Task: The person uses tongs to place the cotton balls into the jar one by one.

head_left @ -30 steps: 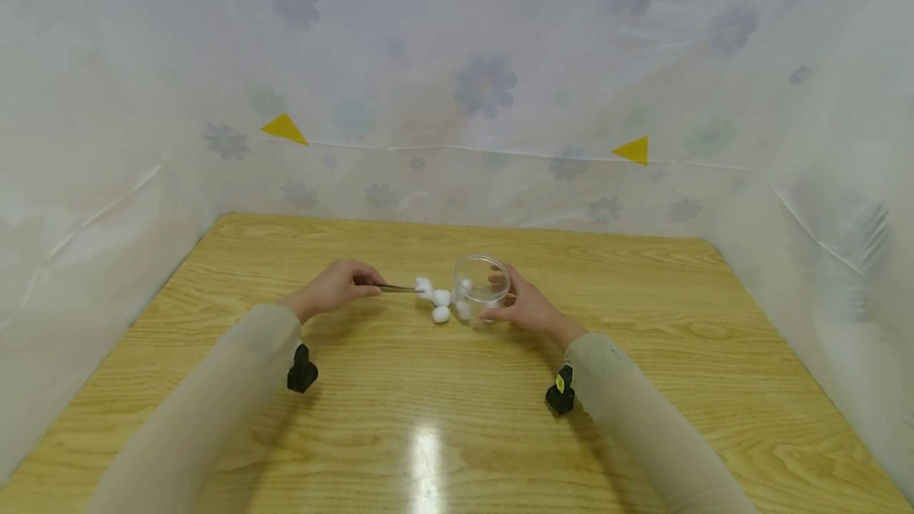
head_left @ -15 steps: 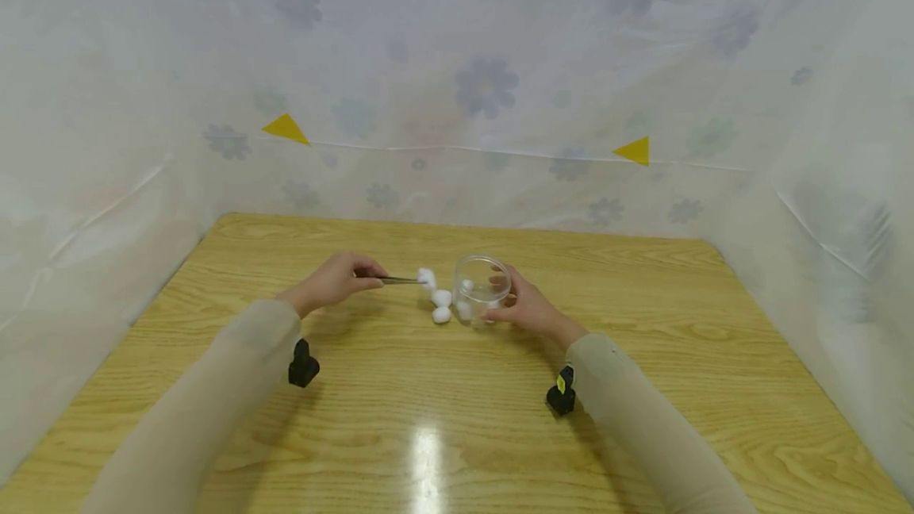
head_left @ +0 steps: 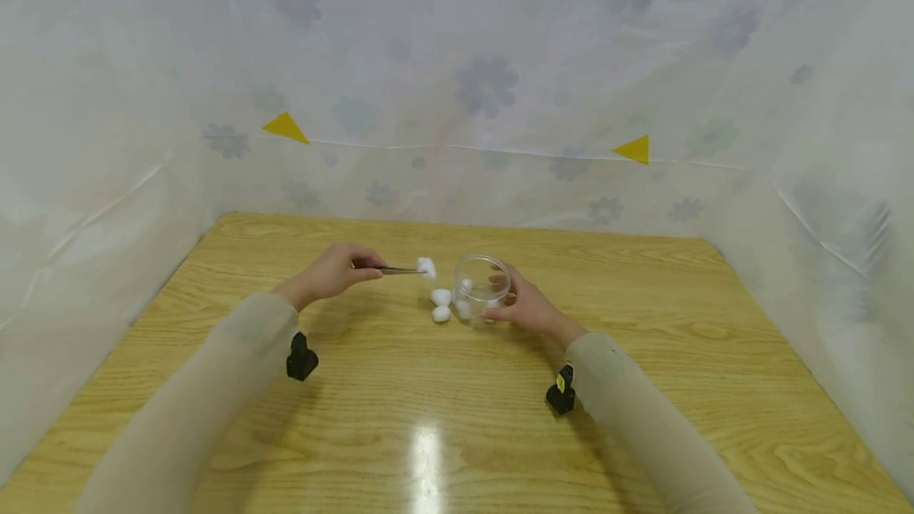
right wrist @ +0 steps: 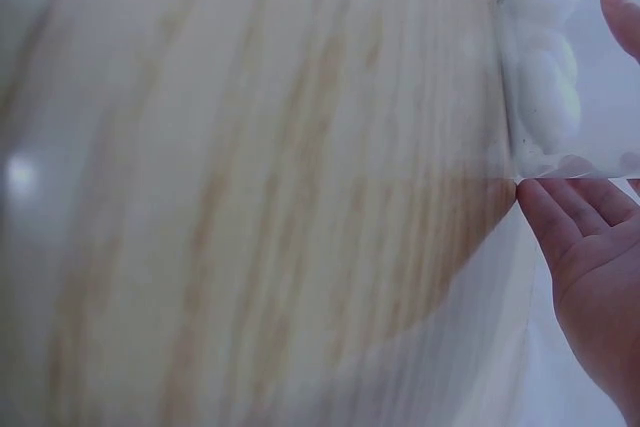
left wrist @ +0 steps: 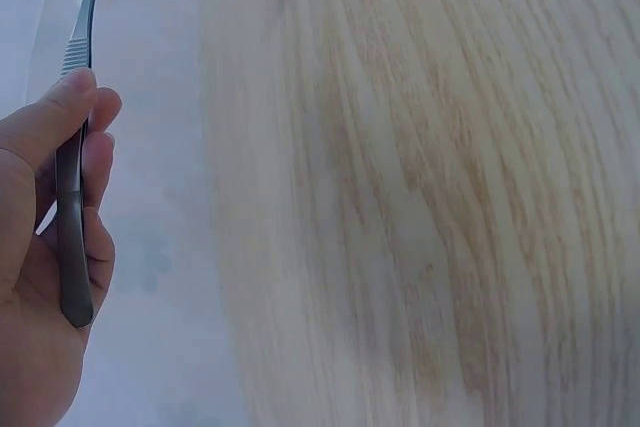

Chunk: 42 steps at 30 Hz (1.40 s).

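My left hand (head_left: 334, 270) pinches a pair of metal tweezers (left wrist: 74, 187) between thumb and fingers. At their tips a white cotton ball (head_left: 426, 266) is held above the table, left of a clear round jar (head_left: 482, 289). Several cotton balls show through the jar's wall in the right wrist view. My right hand (head_left: 527, 301) grips the jar from its right side, thumb in front and fingers round behind. Two more cotton balls (head_left: 441, 305) lie on the table close against the jar's left side.
A wood-grain table (head_left: 371, 395) carries everything. Behind it hangs a pale flowered curtain (head_left: 428, 86) with two yellow triangles (head_left: 286, 128). Black wrist cameras (head_left: 301, 357) sit at both sleeves.
My left hand has raised the tweezers with the cotton ball up off the pile beside the jar. The right hand and jar have stayed in place.
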Motion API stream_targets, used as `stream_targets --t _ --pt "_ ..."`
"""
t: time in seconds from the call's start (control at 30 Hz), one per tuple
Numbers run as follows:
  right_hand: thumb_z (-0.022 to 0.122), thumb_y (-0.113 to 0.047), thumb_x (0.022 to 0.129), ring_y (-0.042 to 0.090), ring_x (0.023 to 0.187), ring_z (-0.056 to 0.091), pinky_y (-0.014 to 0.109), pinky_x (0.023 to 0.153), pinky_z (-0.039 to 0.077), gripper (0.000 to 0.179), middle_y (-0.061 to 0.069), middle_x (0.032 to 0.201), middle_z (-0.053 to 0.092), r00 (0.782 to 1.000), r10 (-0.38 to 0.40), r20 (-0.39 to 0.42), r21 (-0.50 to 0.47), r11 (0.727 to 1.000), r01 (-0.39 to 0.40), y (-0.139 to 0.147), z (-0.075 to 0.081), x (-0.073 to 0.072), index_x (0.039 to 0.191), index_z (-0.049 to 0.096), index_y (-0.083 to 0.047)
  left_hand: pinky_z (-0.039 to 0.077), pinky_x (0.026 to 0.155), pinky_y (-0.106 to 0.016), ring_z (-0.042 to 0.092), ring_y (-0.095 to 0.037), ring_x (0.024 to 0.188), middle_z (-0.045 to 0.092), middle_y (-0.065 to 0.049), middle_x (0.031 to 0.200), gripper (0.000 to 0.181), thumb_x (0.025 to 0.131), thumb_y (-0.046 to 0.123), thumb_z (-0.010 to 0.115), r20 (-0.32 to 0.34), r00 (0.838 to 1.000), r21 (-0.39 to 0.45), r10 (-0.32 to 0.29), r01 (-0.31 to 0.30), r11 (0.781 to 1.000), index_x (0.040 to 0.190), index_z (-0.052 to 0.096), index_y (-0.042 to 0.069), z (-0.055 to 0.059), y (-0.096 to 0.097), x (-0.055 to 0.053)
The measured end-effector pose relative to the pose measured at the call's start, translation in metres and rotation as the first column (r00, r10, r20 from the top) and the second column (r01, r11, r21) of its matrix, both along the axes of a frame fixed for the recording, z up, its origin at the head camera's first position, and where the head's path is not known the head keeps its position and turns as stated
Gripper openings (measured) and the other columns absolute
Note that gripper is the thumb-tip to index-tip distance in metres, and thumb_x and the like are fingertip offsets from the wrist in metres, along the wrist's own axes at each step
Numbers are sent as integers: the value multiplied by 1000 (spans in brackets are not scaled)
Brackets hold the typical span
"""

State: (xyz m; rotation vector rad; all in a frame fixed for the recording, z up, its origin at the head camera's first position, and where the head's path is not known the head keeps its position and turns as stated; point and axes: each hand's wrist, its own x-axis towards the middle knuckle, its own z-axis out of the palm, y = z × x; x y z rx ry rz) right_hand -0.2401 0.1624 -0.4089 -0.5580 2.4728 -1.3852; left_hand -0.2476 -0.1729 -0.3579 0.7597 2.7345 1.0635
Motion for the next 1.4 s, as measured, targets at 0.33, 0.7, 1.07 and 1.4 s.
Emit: stream_targets --t 0.33,0.7,1.07,1.4 --pt "76 -16 80 40 130 40 50 104 37 89 24 143 38 1000 -6 -19 6 1000 7 3 -7 -5 148 20 -10 46 70 -33 59 -31 84 67 -12 94 20 92 14 60 -11 1000 2 10 -10 1000 106 68 3 7 3 -3" --pt "75 -15 80 40 131 40 50 104 37 88 22 144 38 1000 -14 11 14 1000 14 2 -7 -5 149 20 -11 46 70 -32 59 -17 81 68 -12 97 21 92 16 61 -4 1000 -13 29 -29 1000 109 68 5 20 13 -4" --pt "75 -16 81 42 129 42 50 102 39 88 22 145 36 999 -13 29 16 1000 13 2 -5 -3 149 19 -11 48 72 -33 60 -19 83 67 -11 98 22 92 16 60 -4 1000 -3 9 -9 1000 110 67 5 27 25 -7" --pt "75 -16 80 41 131 39 50 104 37 88 22 145 36 1000 -15 26 12 1000 14 2 -7 -5 148 20 -10 48 71 -32 60 -18 80 68 -10 95 20 92 17 60 -18 1000 -9 -15 15 1000 106 68 6 29 42 -9"
